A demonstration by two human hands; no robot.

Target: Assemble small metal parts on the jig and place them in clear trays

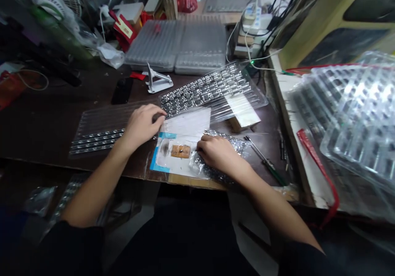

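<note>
My left hand (142, 127) is at the lower left end of a clear ridged tray (220, 113) filled with rows of small shiny metal parts (200, 90). Its thumb and forefinger are pinched together, and whatever lies between them is hidden. My right hand (219, 152) rests at a loose pile of small shiny parts (239, 143) on clear plastic, its fingers curled in and their tips hidden. Between the hands, a small brown block (180, 151) sits on a white sheet edged with blue tape (156, 154). Under my left wrist lies another ridged tray (101, 117), partly filled with metal parts.
A white block (243, 111) props the filled tray. Right of the pile lies a green-handled screwdriver (268, 165). Behind are a white stand (158, 82), a dark phone (122, 90) and stacked clear trays (200, 41). More trays (354, 115) are piled at right.
</note>
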